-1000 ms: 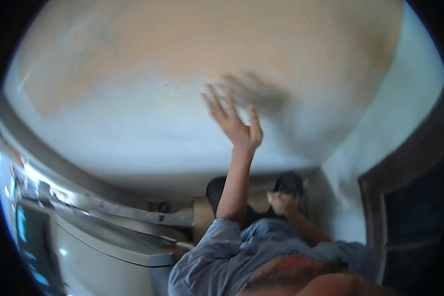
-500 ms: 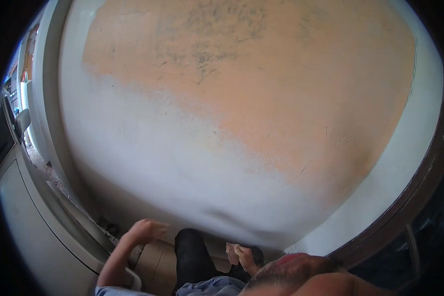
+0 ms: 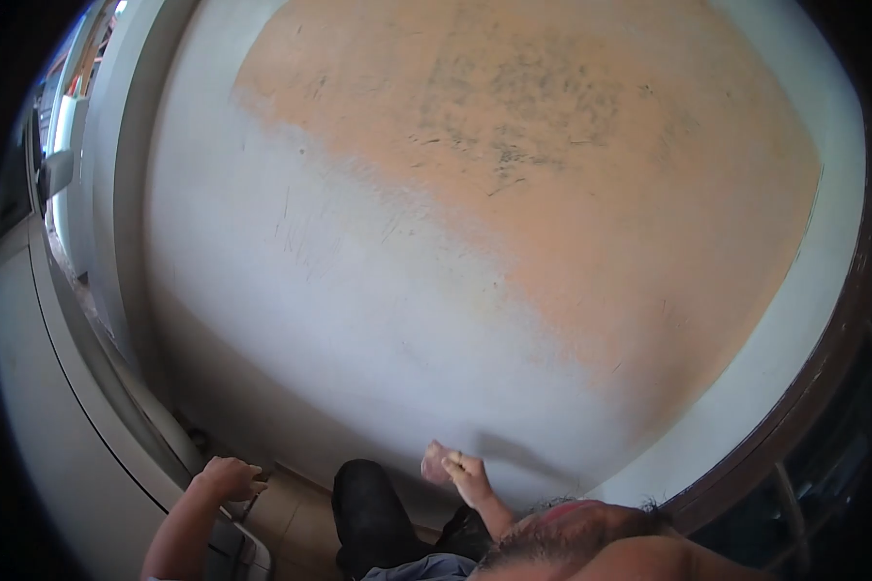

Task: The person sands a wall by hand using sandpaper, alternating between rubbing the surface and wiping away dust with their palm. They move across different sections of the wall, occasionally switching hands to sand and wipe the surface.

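We faced a broad pale wall (image 3: pixel 358 290) with an orange patch (image 3: pixel 649 213) across its upper part, scuffed dark in places. A pale vehicle (image 3: pixel 53 387) with a side mirror stood to our left, and a dark frame (image 3: pixel 794 397) to our right. Our dark-clad knee (image 3: pixel 363 489) showed between our hands. Our left hand (image 3: pixel 231 477) hovered near the vehicle, fingers partly bent; we could not tell whether they held anything. Our right hand (image 3: pixel 468 479) pinched a small reddish-brown piece (image 3: pixel 436 463) before the wall's lower part.

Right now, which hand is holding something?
The right hand, gripping a pinkish-brown piece; the left hand, over toward the car, shows nothing held.
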`<state>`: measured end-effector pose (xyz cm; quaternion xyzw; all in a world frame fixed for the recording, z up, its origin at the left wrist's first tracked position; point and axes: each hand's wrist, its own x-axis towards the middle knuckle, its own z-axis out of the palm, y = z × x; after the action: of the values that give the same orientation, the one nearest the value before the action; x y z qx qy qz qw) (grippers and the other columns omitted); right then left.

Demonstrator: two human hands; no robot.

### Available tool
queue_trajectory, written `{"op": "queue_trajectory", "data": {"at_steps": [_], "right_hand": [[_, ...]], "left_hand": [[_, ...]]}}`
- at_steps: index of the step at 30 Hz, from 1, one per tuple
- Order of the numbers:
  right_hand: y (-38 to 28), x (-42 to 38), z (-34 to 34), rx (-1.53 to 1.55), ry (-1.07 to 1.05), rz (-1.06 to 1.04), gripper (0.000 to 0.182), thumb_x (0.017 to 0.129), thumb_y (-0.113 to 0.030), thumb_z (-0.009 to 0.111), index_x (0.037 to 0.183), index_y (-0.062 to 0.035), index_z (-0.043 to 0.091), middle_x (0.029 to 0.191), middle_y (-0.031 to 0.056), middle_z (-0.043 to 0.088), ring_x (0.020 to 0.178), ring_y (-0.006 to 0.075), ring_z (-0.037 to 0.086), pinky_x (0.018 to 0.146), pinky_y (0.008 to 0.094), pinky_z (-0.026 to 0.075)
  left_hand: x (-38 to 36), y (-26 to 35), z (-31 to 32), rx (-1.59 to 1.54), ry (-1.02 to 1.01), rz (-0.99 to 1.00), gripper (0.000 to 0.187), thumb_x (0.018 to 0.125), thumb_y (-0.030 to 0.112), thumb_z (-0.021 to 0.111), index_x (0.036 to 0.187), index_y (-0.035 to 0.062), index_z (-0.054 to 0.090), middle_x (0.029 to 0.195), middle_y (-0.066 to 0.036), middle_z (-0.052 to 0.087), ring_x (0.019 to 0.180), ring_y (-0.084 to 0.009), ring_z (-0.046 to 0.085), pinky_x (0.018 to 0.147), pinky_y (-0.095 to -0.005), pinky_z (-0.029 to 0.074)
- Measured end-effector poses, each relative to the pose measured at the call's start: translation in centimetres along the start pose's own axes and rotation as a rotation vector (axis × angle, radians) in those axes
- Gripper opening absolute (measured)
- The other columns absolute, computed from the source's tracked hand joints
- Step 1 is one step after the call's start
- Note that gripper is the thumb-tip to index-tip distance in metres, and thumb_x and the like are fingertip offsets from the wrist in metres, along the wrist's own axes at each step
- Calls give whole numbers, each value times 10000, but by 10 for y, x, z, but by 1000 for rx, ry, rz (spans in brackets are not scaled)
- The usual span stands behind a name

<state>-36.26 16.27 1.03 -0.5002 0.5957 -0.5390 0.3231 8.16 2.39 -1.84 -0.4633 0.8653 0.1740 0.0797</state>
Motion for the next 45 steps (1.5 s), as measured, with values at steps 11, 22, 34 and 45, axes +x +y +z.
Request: {"op": "queue_trajectory", "data": {"at_steps": [11, 22, 34, 45], "right_hand": [[-292, 132, -142, -691, 241, -573, 157, 908, -134, 600, 904, 4, 676, 818, 31, 676, 734, 117, 626, 674, 276, 511], [-204, 61, 4, -168, -336, -297, 168, 937, -53, 565, 994, 68, 667, 922, 158, 702, 818, 216, 673, 790, 361, 549], [-82, -20, 202, -309, -664, -320, 178, 878, -67, 668, 1039, 10, 662, 1094, 164, 670, 1028, 290, 656, 905, 367, 503], [-4, -24, 109, -391, 18, -102, 303, 800, 127, 424, 924, -10, 664, 763, 104, 672, 715, 215, 663, 627, 319, 522]], "left_hand": [[-1, 0, 28, 72, -231, 98, 541, 912, 562, 504, 1138, 100, 672, 1099, -139, 690, 1063, -305, 645, 890, -453, 501], [-25, 45, -23, -897, 100, 419, 683, 870, 349, 695, 1406, 16, 434, 1259, -214, 601, 1142, -319, 611, 908, -412, 500], [-19, 44, -1, -1206, 55, 659, 175, 867, 202, 720, 960, 53, 717, 848, -54, 727, 716, -158, 650, 648, -290, 480], [-22, 34, 21, 263, 24, 512, 144, 828, 307, 609, 891, 245, 723, 883, 12, 690, 934, -195, 663, 846, -377, 473]]}}
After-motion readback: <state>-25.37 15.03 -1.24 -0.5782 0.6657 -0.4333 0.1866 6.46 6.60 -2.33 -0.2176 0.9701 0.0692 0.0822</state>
